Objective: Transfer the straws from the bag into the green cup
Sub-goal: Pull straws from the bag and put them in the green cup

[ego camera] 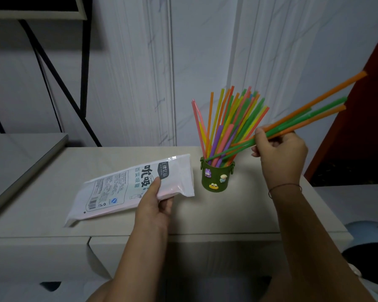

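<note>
Closest to me, just left of the green cup (217, 178), I see my left hand (155, 205) gripping the white bag (127, 188): thumb on the printed face, fingers curled under the end nearest the cup. The bag stretches away from the cup to the left across the pale table (227, 214). The cup stands upright on that table, with small cartoon figures on its front. To the right of the cup and above its rim, my right hand (279, 151), a thin cord (284, 186) round its wrist, is closed around a small bunch of orange and green straws (310, 118). Their lower ends reach into the cup's mouth and their upper ends slant up and away to the right. A fan of coloured straws (227, 123) fills the cup. Behind the cup is a white panelled wall (205, 51).
</note>
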Demonstrator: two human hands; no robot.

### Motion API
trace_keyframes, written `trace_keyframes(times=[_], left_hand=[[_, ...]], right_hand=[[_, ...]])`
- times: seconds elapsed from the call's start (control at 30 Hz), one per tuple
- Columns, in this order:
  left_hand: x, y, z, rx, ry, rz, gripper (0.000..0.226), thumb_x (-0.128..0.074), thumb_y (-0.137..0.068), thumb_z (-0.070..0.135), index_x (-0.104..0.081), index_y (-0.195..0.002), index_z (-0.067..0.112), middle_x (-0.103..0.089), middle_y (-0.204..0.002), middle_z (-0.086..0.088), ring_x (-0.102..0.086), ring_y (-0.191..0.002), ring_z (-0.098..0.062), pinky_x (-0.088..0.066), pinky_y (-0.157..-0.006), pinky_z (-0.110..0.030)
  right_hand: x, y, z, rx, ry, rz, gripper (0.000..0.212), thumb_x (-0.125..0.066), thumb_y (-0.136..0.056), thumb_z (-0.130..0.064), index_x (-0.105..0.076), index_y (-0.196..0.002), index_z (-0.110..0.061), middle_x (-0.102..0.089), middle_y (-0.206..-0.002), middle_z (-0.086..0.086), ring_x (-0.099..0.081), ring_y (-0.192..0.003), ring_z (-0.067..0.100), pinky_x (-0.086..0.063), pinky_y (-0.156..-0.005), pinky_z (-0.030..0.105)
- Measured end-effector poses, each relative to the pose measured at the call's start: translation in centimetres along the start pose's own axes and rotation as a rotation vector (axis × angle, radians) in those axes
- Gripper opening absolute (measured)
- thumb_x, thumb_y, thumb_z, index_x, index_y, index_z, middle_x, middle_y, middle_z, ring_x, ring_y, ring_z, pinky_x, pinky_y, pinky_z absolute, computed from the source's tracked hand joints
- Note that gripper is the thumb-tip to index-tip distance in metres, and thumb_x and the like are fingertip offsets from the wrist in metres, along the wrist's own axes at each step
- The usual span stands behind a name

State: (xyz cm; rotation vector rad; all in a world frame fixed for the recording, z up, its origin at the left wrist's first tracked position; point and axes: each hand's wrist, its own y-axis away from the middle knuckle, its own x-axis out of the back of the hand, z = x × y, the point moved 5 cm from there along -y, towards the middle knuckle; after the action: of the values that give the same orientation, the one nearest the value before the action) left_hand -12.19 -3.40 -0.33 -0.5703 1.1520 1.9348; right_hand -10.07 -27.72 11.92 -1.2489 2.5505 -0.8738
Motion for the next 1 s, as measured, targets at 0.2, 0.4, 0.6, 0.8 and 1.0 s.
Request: trace_keyframes(times=[0.2, 0.4, 0.6, 0.8, 1.0], left_hand=[[-0.2, 0.0, 0.1, -0.004, 0.002, -0.002, 0.019, -0.068, -0.082, 0.003, -0.058, -0.089, 0.018, -0.069, -0.087, -0.001, -0.066, -0.077, -0.014, -0.057, -0.057, -0.031], [0.0, 0.0, 0.1, -0.003, -0.002, 0.008, 0.019, -0.069, -0.082, 0.004, -0.06, -0.089, 0.018, -0.069, -0.087, 0.0, -0.066, -0.078, -0.013, -0.058, -0.052, -0.028], [-0.2, -0.1, 0.1, -0.003, 0.008, 0.01, 0.031, -0.069, -0.081, 0.003, -0.059, -0.107, 0.017, -0.069, -0.091, -0.001, -0.067, -0.08, -0.014, -0.058, -0.055, -0.029], [-0.2, -0.1, -0.1, 0.001, 0.01, 0.005, 0.028, -0.068, -0.082, 0.003, -0.059, -0.105, 0.017, -0.069, -0.089, -0.001, -0.067, -0.078, -0.014, -0.058, -0.052, -0.028], [-0.2, -0.1, 0.0, 0.008, 0.009, 0.0, 0.021, -0.069, -0.081, 0.003, -0.059, -0.093, 0.018, -0.07, -0.088, -0.001, -0.067, -0.078, -0.014, -0.058, -0.05, -0.026]], right_hand=[[-0.8, 0.1, 0.3, 0.001, 0.041, -0.04, 0.014, -0.063, -0.086, -0.031, -0.062, -0.077, -0.019, -0.064, -0.061, -0.008, -0.066, -0.055, 0.005, -0.06, -0.063, 0.03], [-2.0, -0.4, 0.3, 0.005, 0.093, -0.123, 0.015, -0.063, -0.086, -0.029, -0.063, -0.078, -0.015, -0.066, -0.063, 0.002, -0.067, -0.058, 0.013, -0.059, -0.064, 0.034], [-2.9, -0.6, 1.2, -0.071, 0.026, -0.213, 0.008, -0.064, -0.085, -0.025, -0.062, -0.08, -0.018, -0.066, -0.062, -0.001, -0.064, -0.049, 0.005, -0.055, -0.054, 0.016], [-3.6, -0.4, 2.9, -0.181, -0.03, -0.276, 0.007, -0.064, -0.086, -0.021, -0.064, -0.088, -0.014, -0.066, -0.064, 0.002, -0.062, -0.048, 0.006, -0.056, -0.056, 0.019], [-4.8, -0.1, 4.2, -0.246, -0.001, -0.367, 0.009, -0.063, -0.087, -0.019, -0.063, -0.093, -0.013, -0.064, -0.066, 0.003, -0.06, -0.051, 0.011, -0.055, -0.058, 0.021]])
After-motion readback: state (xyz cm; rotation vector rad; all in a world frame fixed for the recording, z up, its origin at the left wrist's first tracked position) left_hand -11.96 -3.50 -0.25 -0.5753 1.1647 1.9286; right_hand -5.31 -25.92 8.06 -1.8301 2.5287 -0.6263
